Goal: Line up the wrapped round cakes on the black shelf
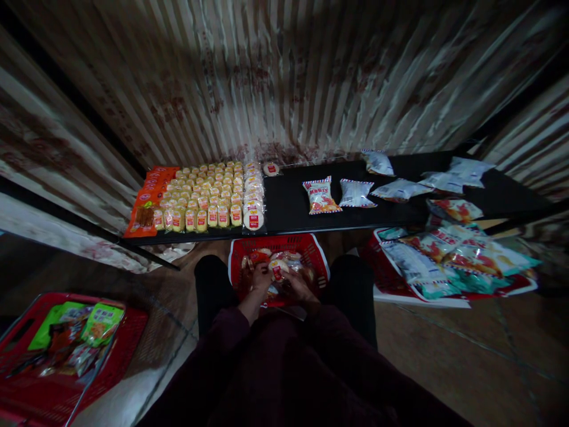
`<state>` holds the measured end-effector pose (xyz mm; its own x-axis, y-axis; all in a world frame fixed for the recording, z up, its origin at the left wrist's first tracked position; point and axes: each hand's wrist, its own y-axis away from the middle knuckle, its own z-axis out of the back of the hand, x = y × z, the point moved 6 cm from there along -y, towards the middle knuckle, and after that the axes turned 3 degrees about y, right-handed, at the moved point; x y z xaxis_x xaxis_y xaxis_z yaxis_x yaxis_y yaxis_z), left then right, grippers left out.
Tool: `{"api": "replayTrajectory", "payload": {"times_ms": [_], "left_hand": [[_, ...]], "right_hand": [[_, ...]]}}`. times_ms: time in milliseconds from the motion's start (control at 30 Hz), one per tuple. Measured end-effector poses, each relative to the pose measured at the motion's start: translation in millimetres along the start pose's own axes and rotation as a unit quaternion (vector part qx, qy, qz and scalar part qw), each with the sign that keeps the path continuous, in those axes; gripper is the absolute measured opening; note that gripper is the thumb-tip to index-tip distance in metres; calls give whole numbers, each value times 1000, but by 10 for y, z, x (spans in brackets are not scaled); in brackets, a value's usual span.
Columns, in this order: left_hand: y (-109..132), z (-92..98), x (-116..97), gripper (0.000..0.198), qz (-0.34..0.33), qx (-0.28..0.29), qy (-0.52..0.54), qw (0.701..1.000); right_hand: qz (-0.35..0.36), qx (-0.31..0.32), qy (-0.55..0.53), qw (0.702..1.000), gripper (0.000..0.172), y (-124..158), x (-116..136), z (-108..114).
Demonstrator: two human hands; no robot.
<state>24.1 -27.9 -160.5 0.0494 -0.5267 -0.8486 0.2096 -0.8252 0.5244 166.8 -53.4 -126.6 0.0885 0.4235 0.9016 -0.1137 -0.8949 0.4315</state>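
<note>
My left hand [261, 276] and right hand [301, 283] pinching 1 round snack [278, 270] over red basket [323, 258]; best grip: light, at edges, no squashing.

Packets [291, 256] in the middle basket [307, 242] partly hidden beneath the right hand [300, 284], leftmost basket [132, 326] partly off-frame

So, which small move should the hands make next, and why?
Perhaps lift the round packet onto the black shelf, in front of the lone packet: left hand and right hand hold it, and bare space shows there.
</note>
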Motion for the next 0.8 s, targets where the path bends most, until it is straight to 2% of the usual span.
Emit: {"api": "replayTrajectory", "payload": {"times_ms": [167,267,333,433,600,800], "left_hand": [[80,-88,-116,26,-13,28,-41,999],[165,-120,-232,33,-32,41,-76,996],[236,-115,-343,35,-56,26,-103,993],[348,-117,-545,36,-108,3,-121,987],[506,-160,-788,41,-157,-1,-149,976],[684,-130,-1024,30,-215,-20,-175,961]], "right_hand": [[-10,16,-26,999,36,62,-28,32],[-56,24,-64,996,49,42,-69,-66],[-62,25,-89,994,58,22,-36,-131],[-33,5,-116,993,64,16,103,-139],[-30,-5,-140,990,62,90,338,-88],[-47,-24,-215,975,51,161,493,-112]]}}
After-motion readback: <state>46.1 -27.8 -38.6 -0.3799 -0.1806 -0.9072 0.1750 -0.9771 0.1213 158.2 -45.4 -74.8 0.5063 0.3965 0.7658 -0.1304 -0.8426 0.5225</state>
